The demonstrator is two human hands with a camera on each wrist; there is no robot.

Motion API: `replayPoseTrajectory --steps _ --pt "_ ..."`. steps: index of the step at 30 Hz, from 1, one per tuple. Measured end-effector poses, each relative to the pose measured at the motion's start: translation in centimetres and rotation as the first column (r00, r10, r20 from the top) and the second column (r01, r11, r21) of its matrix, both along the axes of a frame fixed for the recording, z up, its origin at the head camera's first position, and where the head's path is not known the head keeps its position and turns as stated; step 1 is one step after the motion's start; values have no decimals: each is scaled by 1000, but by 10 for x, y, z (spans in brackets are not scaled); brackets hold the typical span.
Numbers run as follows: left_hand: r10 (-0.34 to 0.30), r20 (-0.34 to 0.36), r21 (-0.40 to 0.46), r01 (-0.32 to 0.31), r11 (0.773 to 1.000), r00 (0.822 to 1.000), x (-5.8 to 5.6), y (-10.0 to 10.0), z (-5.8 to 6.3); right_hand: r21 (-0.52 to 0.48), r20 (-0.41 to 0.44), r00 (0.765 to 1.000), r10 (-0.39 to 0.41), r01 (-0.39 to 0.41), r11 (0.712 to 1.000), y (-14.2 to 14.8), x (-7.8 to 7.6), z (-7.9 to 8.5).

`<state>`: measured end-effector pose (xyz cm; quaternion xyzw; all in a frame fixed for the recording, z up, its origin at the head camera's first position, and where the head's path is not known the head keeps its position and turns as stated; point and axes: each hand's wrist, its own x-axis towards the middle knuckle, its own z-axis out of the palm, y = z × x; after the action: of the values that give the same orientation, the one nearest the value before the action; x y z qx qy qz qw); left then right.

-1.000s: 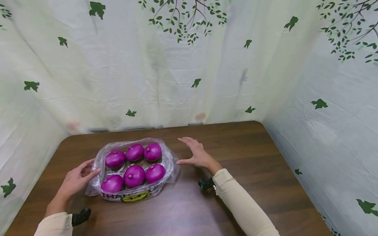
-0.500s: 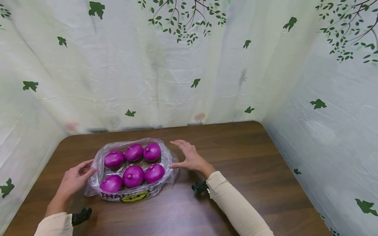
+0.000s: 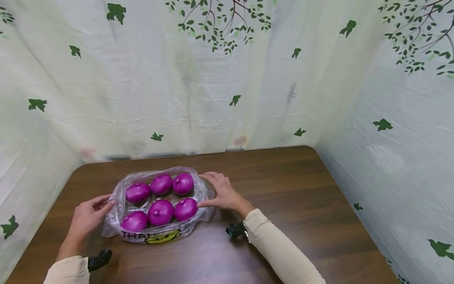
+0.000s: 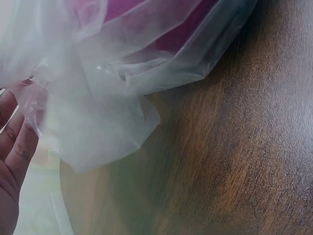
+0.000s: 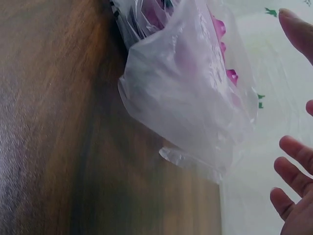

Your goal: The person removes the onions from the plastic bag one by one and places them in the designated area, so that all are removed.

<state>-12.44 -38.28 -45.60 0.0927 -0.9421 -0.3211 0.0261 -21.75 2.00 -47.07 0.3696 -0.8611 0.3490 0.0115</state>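
Observation:
A clear plastic bag (image 3: 205, 189) lies on the table toward the left, its mouth spread wide. Printed black letters and a yellow face mark its front. Inside are several purple onions (image 3: 161, 212) in two rows. At the bag's left side, my left hand (image 3: 86, 217) touches the plastic with relaxed fingers; loose plastic partly covers those fingers (image 4: 19, 142) in the left wrist view. My right hand (image 3: 223, 193) is by the bag's right side, thumb and fingers spread. The right wrist view shows these fingers (image 5: 293, 176) apart from the plastic.
The brown wooden table (image 3: 283, 189) extends to the right of the bag. A pale curtain (image 3: 213, 79) with green leaf prints hangs behind the table and along both sides. Dark wrist cameras (image 3: 100, 260) are strapped to both wrists.
My right hand has moved left, up to the bag's right rim. My left hand has drawn back slightly to the left. The bag and onions stay in place.

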Motion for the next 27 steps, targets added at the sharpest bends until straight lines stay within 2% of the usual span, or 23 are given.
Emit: replayPoseTrajectory --steps 5,12,15,21,27 --pt "10 -25 -5 -10 1000 1000 -1 -1 2 -5 -1 1000 20 -20 1000 -4 2 0" --pt "14 -46 49 -11 999 999 -2 1 3 -7 -26 999 38 -38 999 -9 6 1" --pt "3 -22 79 -1 997 1000 -1 -1 5 -1 -26 999 45 -45 999 -13 8 1" --pt "-38 77 130 28 991 996 2 -5 7 46 -10 998 54 -54 997 -19 10 -1" --pt "-54 63 127 45 991 997 2 -7 6 48 11 998 62 -63 997 -24 13 -3"
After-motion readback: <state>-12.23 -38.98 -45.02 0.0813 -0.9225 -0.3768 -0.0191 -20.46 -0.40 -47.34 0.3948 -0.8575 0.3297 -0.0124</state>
